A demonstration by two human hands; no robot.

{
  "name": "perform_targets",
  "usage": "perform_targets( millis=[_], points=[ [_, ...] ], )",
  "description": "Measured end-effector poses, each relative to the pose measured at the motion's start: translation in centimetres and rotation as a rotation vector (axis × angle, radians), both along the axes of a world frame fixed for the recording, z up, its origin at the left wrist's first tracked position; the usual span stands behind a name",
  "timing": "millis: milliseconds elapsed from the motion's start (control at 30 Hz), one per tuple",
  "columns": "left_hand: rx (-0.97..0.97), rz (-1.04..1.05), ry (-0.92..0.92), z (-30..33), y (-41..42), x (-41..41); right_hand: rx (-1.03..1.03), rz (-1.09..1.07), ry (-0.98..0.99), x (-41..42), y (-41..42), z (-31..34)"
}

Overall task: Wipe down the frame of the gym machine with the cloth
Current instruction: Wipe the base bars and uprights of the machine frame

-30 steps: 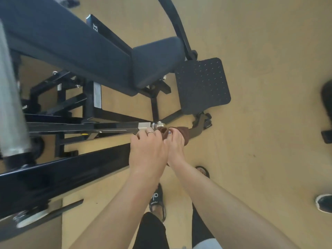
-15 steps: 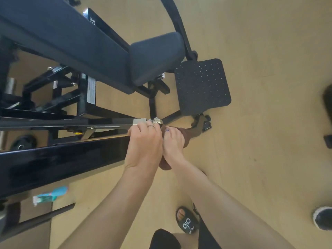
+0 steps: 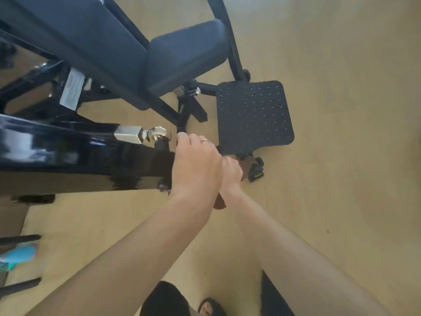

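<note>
The gym machine's glossy black frame beam runs in from the left and ends at centre. My left hand, with a ring on one finger, lies curled over the beam's end. Right beside it, my right hand grips a dark brown cloth, which shows below the wrist and beyond the fingers. Most of the cloth is hidden by both hands. A silver square fitting with a chrome knob sticks out just left of my left fingers.
A dark padded seat and long back pad stand above the beam. A black perforated footplate lies on the tan floor to the right. Black frame bars cross at far left. A turquoise object sits at lower left. My sandalled foot shows at bottom.
The view has dropped closer and swung right. Both hands have moved along to the very end of the black beam, left hand now over the right hand, covering more of the cloth.
</note>
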State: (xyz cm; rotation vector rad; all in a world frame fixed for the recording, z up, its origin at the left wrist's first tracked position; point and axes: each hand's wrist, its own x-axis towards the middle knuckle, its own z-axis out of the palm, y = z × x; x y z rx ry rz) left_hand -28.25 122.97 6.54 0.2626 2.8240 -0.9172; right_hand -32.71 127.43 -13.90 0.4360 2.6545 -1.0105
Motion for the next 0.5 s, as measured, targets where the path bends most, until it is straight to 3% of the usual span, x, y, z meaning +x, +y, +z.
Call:
perform_targets(
  millis=[267,433,500],
  points=[
    [-0.164,0.001,0.089,-10.7,2.5,-0.5,0.140,0.167,0.057,-1.8,5.9,-7.2],
    [-0.198,-0.060,0.202,-12.1,1.9,-0.7,0.074,0.200,0.037,-3.3,7.4,-11.3],
    [-0.204,-0.068,0.245,-12.3,2.0,-0.8,-0.027,0.117,0.026,-2.9,6.6,-11.6]
  ],
)
